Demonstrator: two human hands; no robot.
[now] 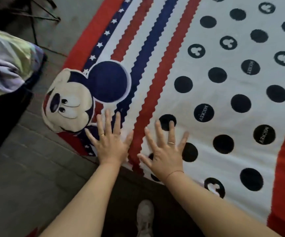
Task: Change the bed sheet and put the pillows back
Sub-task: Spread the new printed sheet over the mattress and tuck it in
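A bed sheet (206, 86) lies spread flat over the bed, white with dark dots, red and blue zigzag stripes, a red border and a cartoon mouse head near its left corner. My left hand (111, 142) rests flat on the sheet near its front edge, fingers spread and straight, beside the mouse print. My right hand (165, 151) presses flat on the white dotted part just to the right, fingers also spread. Neither hand holds anything. No pillow is plainly in view.
A crumpled pale green and purple cloth bundle (6, 62) lies on a dark surface at the left. Grey tiled floor (27, 177) runs along the bed's left side. Thin black metal legs (41, 16) stand at the top left. My shoe (145, 218) shows below.
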